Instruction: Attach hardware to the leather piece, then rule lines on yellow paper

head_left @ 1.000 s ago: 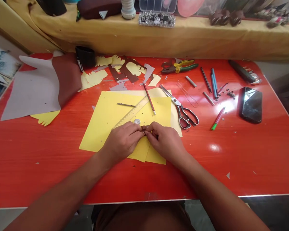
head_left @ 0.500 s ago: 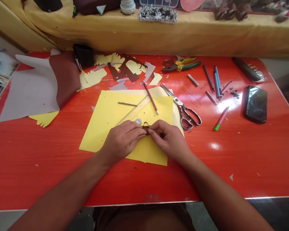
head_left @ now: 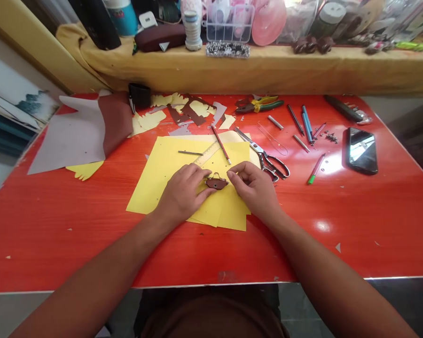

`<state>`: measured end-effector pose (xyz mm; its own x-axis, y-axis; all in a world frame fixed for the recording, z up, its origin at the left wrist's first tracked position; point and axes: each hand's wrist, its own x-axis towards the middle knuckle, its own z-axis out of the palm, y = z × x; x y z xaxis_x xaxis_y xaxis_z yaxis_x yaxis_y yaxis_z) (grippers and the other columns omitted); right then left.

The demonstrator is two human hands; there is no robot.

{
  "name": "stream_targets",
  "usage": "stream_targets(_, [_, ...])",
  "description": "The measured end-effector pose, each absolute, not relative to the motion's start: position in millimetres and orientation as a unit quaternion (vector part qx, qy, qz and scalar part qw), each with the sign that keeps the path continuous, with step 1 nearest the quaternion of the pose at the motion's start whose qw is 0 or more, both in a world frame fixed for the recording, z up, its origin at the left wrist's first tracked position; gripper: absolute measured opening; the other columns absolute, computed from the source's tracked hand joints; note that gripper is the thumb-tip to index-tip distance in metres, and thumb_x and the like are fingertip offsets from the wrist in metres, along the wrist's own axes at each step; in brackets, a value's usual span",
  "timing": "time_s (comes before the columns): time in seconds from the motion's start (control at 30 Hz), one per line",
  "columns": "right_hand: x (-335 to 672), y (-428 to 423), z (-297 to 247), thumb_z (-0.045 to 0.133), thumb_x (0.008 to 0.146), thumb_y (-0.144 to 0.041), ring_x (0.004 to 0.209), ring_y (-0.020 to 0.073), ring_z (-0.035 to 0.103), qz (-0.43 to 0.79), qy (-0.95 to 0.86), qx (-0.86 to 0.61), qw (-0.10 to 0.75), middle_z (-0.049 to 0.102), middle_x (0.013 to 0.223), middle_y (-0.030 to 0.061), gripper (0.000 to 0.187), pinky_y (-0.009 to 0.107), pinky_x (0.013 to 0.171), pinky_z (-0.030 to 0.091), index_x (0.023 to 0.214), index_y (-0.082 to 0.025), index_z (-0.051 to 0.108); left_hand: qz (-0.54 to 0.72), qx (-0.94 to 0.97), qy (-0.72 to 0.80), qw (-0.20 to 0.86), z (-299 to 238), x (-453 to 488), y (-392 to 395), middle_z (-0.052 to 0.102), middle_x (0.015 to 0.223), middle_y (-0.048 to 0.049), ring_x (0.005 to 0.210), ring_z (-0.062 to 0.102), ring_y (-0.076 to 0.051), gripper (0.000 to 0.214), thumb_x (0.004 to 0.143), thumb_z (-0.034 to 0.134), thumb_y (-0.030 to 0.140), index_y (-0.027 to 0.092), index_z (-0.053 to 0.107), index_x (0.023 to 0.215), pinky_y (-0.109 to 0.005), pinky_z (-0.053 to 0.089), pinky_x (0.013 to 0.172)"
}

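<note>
- The fingers (head_left: 201,174) of the left hand (head_left: 183,193) are slightly apart; forefinger and thumb sit at either side of the left end of the brown leather piece (head_left: 216,183) and touch it.
- I see the right hand (head_left: 255,188) just right of that piece, its fingers (head_left: 237,174) curled in, with thumb and forefinger tips close together. I cannot tell from my view whether they pinch anything or meet the leather.
- The brown leather piece lies flat in the middle of the frame, between the two hands, on the yellow paper sheets (head_left: 162,178).
- It is small, dark brown and roughly oval, with a thin loop rising from its upper edge and a small light dot near its centre.
- The yellow sheets are stacked unevenly on the red tabletop (head_left: 74,234).
- Just above the hands, a clear ruler (head_left: 206,154) lies slantwise on the paper, with a red pencil (head_left: 221,145) next to it.
- Scissors (head_left: 268,159) lie right of the sheets, close to my right hand.
- A dark phone (head_left: 361,151) rests on the tabletop at the right of the frame, well apart from the hands.
</note>
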<state>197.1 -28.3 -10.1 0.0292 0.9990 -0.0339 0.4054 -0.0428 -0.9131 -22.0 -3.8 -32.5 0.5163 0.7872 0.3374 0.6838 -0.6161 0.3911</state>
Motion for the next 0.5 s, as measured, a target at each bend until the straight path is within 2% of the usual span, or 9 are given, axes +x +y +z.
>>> stream_targets(0.33, [192.6, -29.5, -16.8, 0.064, 0.095, -0.052, 0.049, 0.0125, 0.037, 0.390, -0.570, -0.600, 0.404, 0.041, 0.054, -0.0086, 0.030, 0.027, 0.049, 0.028, 0.093, -0.022, 0.066, 0.307, 0.831, 0.420, 0.195, -32.8, -19.2, -2.8, 0.068, 0.105, -0.0035, 0.102, 0.067, -0.024, 0.015, 0.093, 0.076, 0.021, 0.023, 0.067, 0.105, -0.039, 0.056, 0.089])
stream_targets(0.5, [190.1, -28.3, -7.6, 0.066, 0.092, -0.061, 0.045, 0.0118, 0.039, 0.468, -0.517, -0.572, 0.431, 0.049, 0.053, -0.0082, 0.039, 0.026, 0.046, 0.031, 0.093, -0.022, 0.062, 0.355, 0.796, 0.417, 0.259, -30.6, -20.2, -2.4, 0.069, 0.101, -0.0021, 0.083, 0.067, -0.017, 0.003, 0.099, 0.066, 0.022, 0.023, 0.068, 0.098, -0.031, 0.056, 0.074])
